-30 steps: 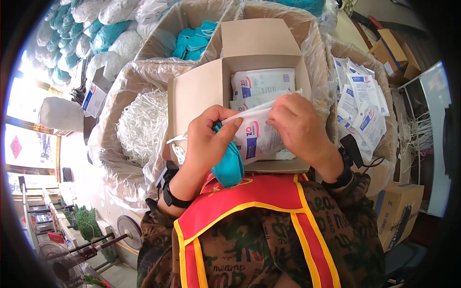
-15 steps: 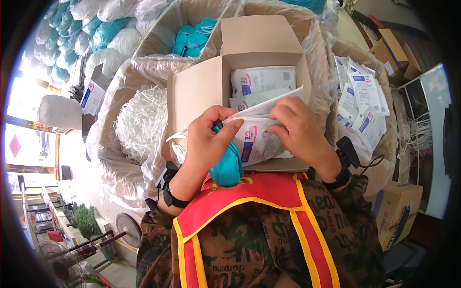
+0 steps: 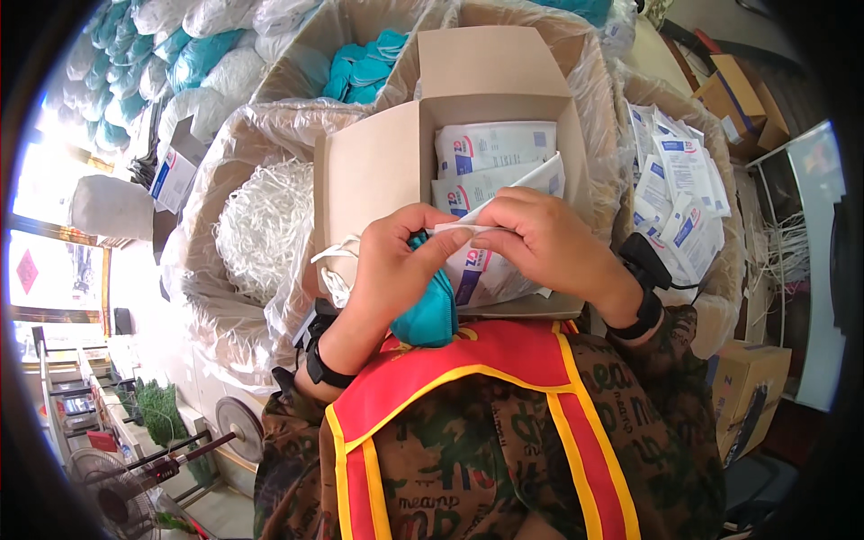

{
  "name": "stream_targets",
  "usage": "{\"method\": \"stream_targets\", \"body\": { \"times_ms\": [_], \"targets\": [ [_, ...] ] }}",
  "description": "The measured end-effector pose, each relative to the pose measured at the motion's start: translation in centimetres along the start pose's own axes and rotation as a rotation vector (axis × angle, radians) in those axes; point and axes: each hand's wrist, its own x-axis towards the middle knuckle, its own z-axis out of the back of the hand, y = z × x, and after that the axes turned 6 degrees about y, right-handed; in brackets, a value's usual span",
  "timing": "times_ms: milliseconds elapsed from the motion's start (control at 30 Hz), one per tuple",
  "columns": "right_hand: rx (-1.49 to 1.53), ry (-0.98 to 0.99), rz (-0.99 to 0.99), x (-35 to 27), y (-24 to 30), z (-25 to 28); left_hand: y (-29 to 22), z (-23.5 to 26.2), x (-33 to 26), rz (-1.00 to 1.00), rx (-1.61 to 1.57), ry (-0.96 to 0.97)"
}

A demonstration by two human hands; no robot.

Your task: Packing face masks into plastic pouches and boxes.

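Note:
Above an open brown carton (image 3: 371, 171), my left hand (image 3: 400, 265) and my right hand (image 3: 558, 247) meet at the upper edge of a white printed pouch (image 3: 484, 277). The thumb and fingers of each hand pinch that edge, which looks folded between them. A pale part of the pouch sticks up behind my right hand. A teal cup-shaped face mask (image 3: 427, 315) is also in my left hand, below the palm. White straps (image 3: 336, 279) hang out beside that wrist. More white pouches (image 3: 499, 144) lie inside the carton; my hands hide part of them.
A plastic-lined box of white elastic strips (image 3: 265, 234) stands at left. Teal mask pieces (image 3: 364, 70) fill part of a box behind, and a lined box at right holds several white pouches (image 3: 675, 193). A fan (image 3: 117, 495) stands at lower left.
My right hand has moved left, bringing both thumbs close together at the pouch's edge. The raised part of the pouch has shifted and tilted. The mask remains in my left hand.

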Motion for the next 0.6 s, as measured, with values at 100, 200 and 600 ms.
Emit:
{"method": "stream_targets", "body": {
  "times_ms": [100, 200, 600],
  "targets": [
    [-0.067, -0.005, 0.059, 1.1, 0.0, -0.3, 0.8, 0.3, 0.3, 0.031, -0.078, -0.047],
    [-0.216, -0.043, 0.16, 2.0, 0.5, -0.5, 1.0, 0.4, 0.8, 0.052, -0.351, -0.065],
    [-0.02, 0.268, 0.556, -3.7, 9.2, 3.1, 5.9, 7.3, 5.4, 0.018, -0.507, -0.309]
  ]
}}
